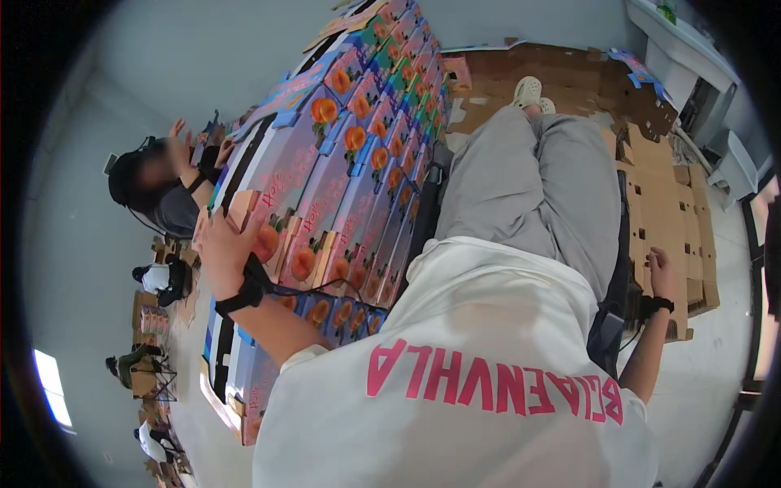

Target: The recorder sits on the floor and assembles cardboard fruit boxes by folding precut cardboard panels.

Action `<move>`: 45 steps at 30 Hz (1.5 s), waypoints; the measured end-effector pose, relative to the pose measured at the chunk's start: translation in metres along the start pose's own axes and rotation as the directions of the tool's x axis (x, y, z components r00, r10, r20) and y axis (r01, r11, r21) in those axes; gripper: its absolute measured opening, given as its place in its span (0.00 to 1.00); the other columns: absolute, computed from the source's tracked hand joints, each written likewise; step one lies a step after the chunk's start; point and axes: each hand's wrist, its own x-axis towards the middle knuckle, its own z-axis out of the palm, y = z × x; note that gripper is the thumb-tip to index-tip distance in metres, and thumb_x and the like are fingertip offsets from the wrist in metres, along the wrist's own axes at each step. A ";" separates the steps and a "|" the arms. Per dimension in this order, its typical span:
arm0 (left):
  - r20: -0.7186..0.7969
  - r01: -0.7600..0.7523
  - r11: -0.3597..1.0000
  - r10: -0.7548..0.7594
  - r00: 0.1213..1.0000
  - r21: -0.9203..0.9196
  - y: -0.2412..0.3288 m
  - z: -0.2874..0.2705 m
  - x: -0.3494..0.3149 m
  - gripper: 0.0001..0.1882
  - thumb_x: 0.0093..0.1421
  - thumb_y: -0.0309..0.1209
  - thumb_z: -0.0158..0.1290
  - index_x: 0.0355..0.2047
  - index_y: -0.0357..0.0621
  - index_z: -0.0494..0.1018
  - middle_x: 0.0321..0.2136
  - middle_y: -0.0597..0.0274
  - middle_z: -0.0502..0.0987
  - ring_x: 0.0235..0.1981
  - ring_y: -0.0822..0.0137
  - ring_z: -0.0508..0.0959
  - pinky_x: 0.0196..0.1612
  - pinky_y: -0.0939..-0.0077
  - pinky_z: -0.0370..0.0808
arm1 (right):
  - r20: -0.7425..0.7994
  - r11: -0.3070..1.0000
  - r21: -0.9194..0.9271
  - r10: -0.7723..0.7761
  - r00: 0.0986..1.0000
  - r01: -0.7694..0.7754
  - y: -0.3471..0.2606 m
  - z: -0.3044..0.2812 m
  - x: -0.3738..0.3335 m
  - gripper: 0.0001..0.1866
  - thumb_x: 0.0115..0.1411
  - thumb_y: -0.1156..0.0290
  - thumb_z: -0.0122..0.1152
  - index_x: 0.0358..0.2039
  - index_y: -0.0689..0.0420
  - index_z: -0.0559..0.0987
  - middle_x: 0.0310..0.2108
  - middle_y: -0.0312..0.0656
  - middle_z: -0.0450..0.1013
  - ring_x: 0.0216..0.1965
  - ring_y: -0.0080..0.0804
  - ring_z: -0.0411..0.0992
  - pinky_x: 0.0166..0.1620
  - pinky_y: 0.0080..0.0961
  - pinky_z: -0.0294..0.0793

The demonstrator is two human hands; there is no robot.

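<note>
My left hand (224, 252) reaches to the near left part of a stack of printed fruit cartons (338, 211). Its fingers are spread over a carton's edge, beside a tan cardboard flap (242, 209). The cartons are pink, blue and white with orange fruit pictures, and they stand packed in rows. Out to the right, my right hand (661, 272) hovers next to flattened brown cardboard (663, 220). Its fingers are loosely bent and apart, and nothing shows in them. Each wrist wears a black strap.
Across the cartons, a person (163, 175) has raised hands. More people (154, 278) sit along the left by brown boxes. A dark cable (325, 285) runs from my left wrist past the cartons. Brown cardboard sheets (521, 73) cover the floor ahead; a white basin (683, 41) stands far right.
</note>
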 end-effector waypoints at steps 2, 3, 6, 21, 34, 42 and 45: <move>0.166 0.059 0.995 -0.044 0.985 -0.086 -0.015 0.019 0.016 0.43 0.57 0.57 0.67 0.62 0.35 0.75 0.56 0.37 0.80 0.59 0.42 0.79 0.62 0.50 0.75 | 0.006 1.000 -0.006 -0.016 1.000 0.016 -0.016 0.000 -0.004 0.19 0.77 0.62 0.58 0.59 0.63 0.80 0.45 0.48 0.84 0.45 0.35 0.83 0.51 0.33 0.81; 0.199 0.010 0.995 0.011 0.980 -0.103 -0.018 0.029 0.021 0.45 0.57 0.58 0.67 0.62 0.33 0.74 0.56 0.35 0.80 0.60 0.40 0.79 0.61 0.50 0.75 | -0.008 0.999 0.006 -0.042 0.999 0.042 -0.019 0.000 -0.005 0.18 0.77 0.63 0.58 0.58 0.63 0.80 0.42 0.47 0.84 0.43 0.33 0.83 0.50 0.33 0.81; 0.131 -0.060 0.967 0.095 0.987 -0.247 -0.023 0.048 0.024 0.45 0.58 0.57 0.67 0.62 0.30 0.72 0.52 0.32 0.81 0.56 0.36 0.80 0.58 0.49 0.77 | -0.037 0.997 0.044 -0.056 0.998 0.057 -0.016 -0.005 -0.007 0.17 0.76 0.64 0.59 0.57 0.62 0.81 0.42 0.46 0.84 0.41 0.32 0.82 0.49 0.32 0.81; -0.090 -0.134 0.773 0.099 0.991 -0.621 0.016 -0.049 -0.018 0.34 0.64 0.36 0.69 0.65 0.33 0.70 0.65 0.39 0.72 0.69 0.43 0.70 0.71 0.54 0.66 | 0.038 0.998 0.047 -0.048 0.998 0.046 -0.024 -0.008 -0.003 0.18 0.76 0.65 0.60 0.56 0.66 0.81 0.43 0.47 0.84 0.42 0.32 0.83 0.50 0.32 0.81; -0.496 -0.734 -0.003 0.740 0.455 -0.679 0.336 0.087 0.011 0.41 0.54 0.42 0.73 0.62 0.34 0.70 0.65 0.39 0.71 0.63 0.36 0.70 0.68 0.49 0.68 | -0.401 0.764 -0.113 -0.620 0.674 0.635 -0.299 -0.010 -0.068 0.15 0.70 0.66 0.67 0.52 0.59 0.84 0.48 0.46 0.83 0.54 0.40 0.80 0.60 0.35 0.76; -0.352 -0.638 -0.061 0.872 0.341 -0.767 0.370 0.122 0.008 0.36 0.59 0.43 0.70 0.63 0.38 0.72 0.65 0.44 0.71 0.66 0.42 0.71 0.69 0.54 0.68 | 0.134 0.483 -0.443 -0.797 0.589 0.755 -0.328 0.022 -0.027 0.29 0.58 0.54 0.78 0.57 0.53 0.83 0.63 0.43 0.75 0.67 0.47 0.69 0.69 0.45 0.68; -0.394 -0.685 -0.035 0.839 0.375 -0.727 0.368 0.120 0.006 0.34 0.62 0.44 0.68 0.61 0.37 0.73 0.64 0.46 0.72 0.65 0.44 0.72 0.68 0.55 0.70 | 0.224 0.576 -0.320 -0.726 0.650 0.752 -0.324 0.017 -0.007 0.37 0.55 0.52 0.80 0.62 0.54 0.80 0.65 0.44 0.74 0.70 0.48 0.66 0.72 0.44 0.66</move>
